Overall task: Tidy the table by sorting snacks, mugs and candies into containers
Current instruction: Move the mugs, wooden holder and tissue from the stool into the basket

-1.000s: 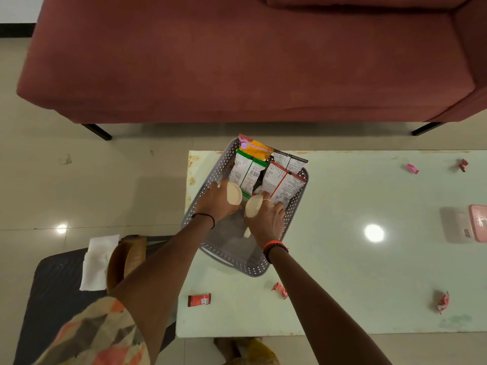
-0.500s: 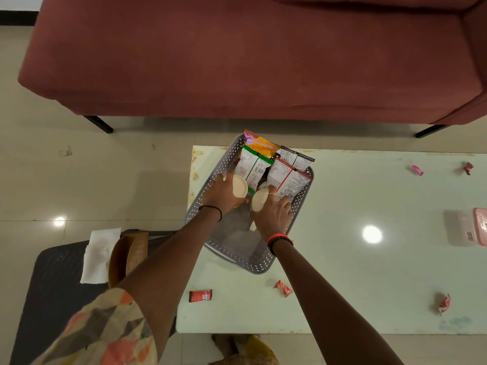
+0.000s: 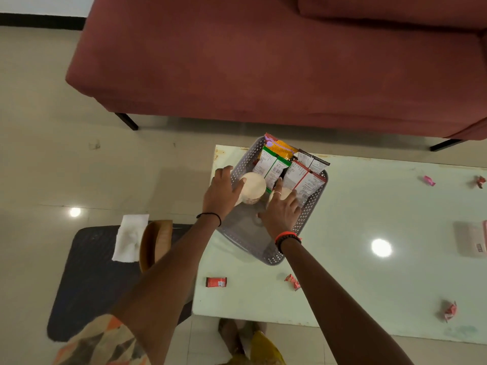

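1. Since the earlier frame the left hand (image 3: 224,193) has loosened: its fingers now lie straight and spread, only touching the side of the cream ceramic mug (image 3: 253,185), which it gripped more closely before.
2. That mug sits tilted inside the grey perforated plastic basket (image 3: 311,206), at centre frame, against the basket's left wall.
3. The right hand (image 3: 282,214) rests with its fingers splayed flat over a second cream mug (image 3: 286,194), which it mostly hides; this mug is also in the basket, just right of the first.
4. Upright snack packets (image 3: 274,167) fill the basket's far end, touching both mugs.
5. The basket stands on the left end of the pale green glass table (image 3: 369,285).
6. Loose wrapped candies lie on the table: a red one (image 3: 216,282) at the near left edge, another (image 3: 292,281) just below the basket, a third (image 3: 449,310) at lower right, and a pink one (image 3: 429,180) at far right.
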The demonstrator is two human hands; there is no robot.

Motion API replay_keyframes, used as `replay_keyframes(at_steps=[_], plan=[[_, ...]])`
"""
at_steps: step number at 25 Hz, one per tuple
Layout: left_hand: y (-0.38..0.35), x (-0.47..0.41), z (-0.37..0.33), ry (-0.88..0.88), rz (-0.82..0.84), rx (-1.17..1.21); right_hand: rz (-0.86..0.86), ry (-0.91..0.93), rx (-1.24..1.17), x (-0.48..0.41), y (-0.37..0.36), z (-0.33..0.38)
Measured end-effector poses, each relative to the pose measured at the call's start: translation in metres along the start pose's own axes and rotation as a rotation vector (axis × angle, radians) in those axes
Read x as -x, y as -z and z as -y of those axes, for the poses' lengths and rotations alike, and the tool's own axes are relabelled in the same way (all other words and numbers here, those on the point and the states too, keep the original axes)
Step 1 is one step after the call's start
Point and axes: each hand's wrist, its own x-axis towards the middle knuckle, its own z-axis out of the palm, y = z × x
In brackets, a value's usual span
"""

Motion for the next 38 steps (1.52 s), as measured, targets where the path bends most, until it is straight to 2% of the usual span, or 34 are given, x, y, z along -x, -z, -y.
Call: replay_keyframes(at_steps=[4,8,10,13,16,21,24,29,33,38], plan=[[0.032,0.051,0.024,0.073,-0.288,0.172,-0.062,0.135,0.0,0.033,0.001,0.03],[0.05,0.116,0.075,0.205,-0.474,0.102,-0.074,0.374,-0.123,0.061,-0.013,0.062],[0.052,0.143,0.101,0.337,-0.476,0.117,0.012,0.569,-0.148,0.073,-0.028,0.079],[0.049,0.171,0.13,0.486,-0.403,0.059,0.132,0.864,-0.003,0.087,-0.052,0.104],[0.046,0.183,0.151,0.557,-0.327,0.024,0.245,0.986,0.073,0.095,-0.073,0.129],[0.037,0.179,0.175,0.578,-0.25,0.113,0.273,1.193,0.32,0.1,-0.1,0.149],[0.039,0.179,0.179,0.599,-0.242,0.211,0.257,1.214,0.405,0.101,-0.107,0.152],[0.049,0.187,0.178,0.531,-0.243,0.196,0.143,1.17,0.369,0.106,-0.101,0.148],[0.063,0.186,0.168,0.405,-0.183,0.215,0.117,1.098,0.219,0.111,-0.081,0.123],[0.07,0.157,0.136,0.152,-0.028,0.151,0.082,0.901,0.072,0.102,-0.044,0.071]])
